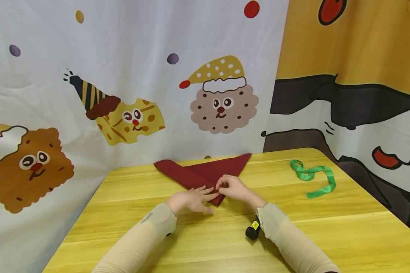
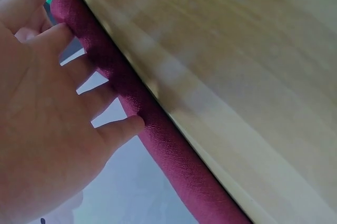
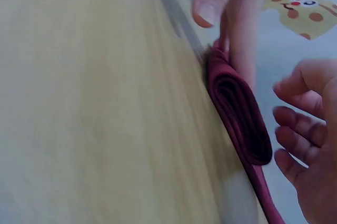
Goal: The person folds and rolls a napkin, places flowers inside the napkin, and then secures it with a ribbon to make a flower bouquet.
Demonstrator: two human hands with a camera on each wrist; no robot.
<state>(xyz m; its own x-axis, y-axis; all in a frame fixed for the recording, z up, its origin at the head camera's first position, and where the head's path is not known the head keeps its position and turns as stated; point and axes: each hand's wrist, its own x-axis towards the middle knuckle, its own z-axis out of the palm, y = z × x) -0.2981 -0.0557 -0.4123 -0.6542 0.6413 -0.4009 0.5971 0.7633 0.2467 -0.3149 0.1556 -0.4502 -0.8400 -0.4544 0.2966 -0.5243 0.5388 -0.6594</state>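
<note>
A dark red cloth napkin (image 1: 205, 170) lies folded on the table, two points spread to the far left and far right and a narrow folded end (image 1: 217, 201) toward me. My left hand (image 1: 193, 201) rests on it with spread, straight fingers; the left wrist view shows those fingertips touching a rounded, rolled edge of the napkin (image 2: 163, 134). Close by on the right is my right hand (image 1: 235, 188), its fingers loosely bent. In the right wrist view a gap separates the right hand (image 3: 316, 129) from the napkin's layered, flattened roll (image 3: 239, 118).
A curled green ribbon (image 1: 322, 182) lies on the right of the yellow wood-grain table (image 1: 205, 246). Behind the table hangs a white curtain (image 1: 133, 45) with cartoon prints. A black wrist camera (image 1: 253, 230) hangs beneath my right sleeve.
</note>
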